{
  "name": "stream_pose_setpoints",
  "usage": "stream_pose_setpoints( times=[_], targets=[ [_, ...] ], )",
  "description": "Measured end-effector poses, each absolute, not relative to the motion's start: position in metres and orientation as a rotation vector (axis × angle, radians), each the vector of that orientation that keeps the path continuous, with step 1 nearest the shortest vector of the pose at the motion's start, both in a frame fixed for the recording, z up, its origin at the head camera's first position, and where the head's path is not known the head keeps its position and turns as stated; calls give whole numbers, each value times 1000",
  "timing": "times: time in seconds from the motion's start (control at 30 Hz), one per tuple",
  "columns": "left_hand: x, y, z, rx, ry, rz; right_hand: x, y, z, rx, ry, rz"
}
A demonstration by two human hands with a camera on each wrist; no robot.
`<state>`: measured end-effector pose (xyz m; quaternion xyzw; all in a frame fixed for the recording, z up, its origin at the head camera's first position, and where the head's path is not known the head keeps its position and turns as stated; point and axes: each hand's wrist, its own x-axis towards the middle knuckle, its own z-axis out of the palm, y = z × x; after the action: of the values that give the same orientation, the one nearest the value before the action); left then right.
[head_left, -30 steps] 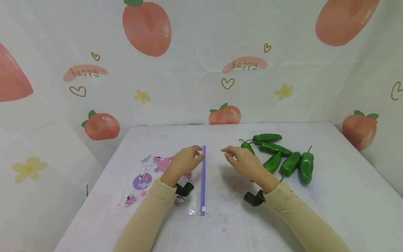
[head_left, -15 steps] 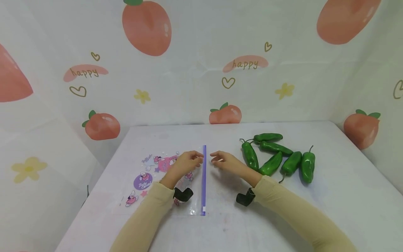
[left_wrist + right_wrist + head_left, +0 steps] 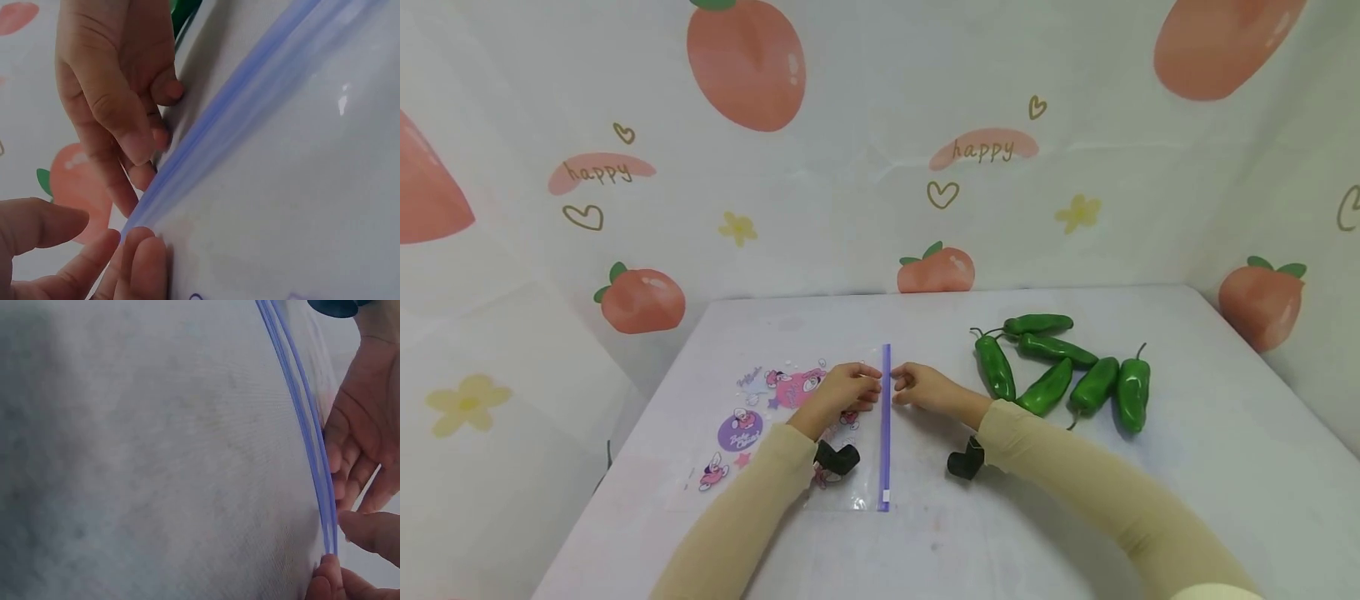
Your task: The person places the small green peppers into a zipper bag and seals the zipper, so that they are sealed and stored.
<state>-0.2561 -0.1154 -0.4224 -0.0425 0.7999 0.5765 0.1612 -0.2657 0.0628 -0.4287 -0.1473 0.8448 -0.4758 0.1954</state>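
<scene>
a flat printed bag (image 3: 775, 408) is laid on the surface (image 3: 940, 542). at its purple strip (image 3: 885, 442), left hand (image 3: 837, 396) and right hand (image 3: 931, 393) are held loosely bent, nothing gripped. right of the bag, green peppers (image 3: 1047, 388) are scattered; behind it, the backdrop (image 3: 850, 192) is lettered "happy".

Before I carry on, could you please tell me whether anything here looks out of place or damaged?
Nothing looks clearly spilled or damaged: the clear bag and six green peppers lie on the table. At most, the faint smudges off the bag's near right corner look odd against the pale surface.
</scene>
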Motion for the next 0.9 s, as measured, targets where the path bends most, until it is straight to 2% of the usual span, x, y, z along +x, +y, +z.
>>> stream_pose_setpoints(
  times=[0.47,0.9],
  targets=[
    [-265,-116,-428,-65,2275,1547,-259,55,-425,-401,2479,-1197],
    [-263,-111,-419,-16,2411,1220,-254,51,-425,-383,2558,-1051]
  ],
)
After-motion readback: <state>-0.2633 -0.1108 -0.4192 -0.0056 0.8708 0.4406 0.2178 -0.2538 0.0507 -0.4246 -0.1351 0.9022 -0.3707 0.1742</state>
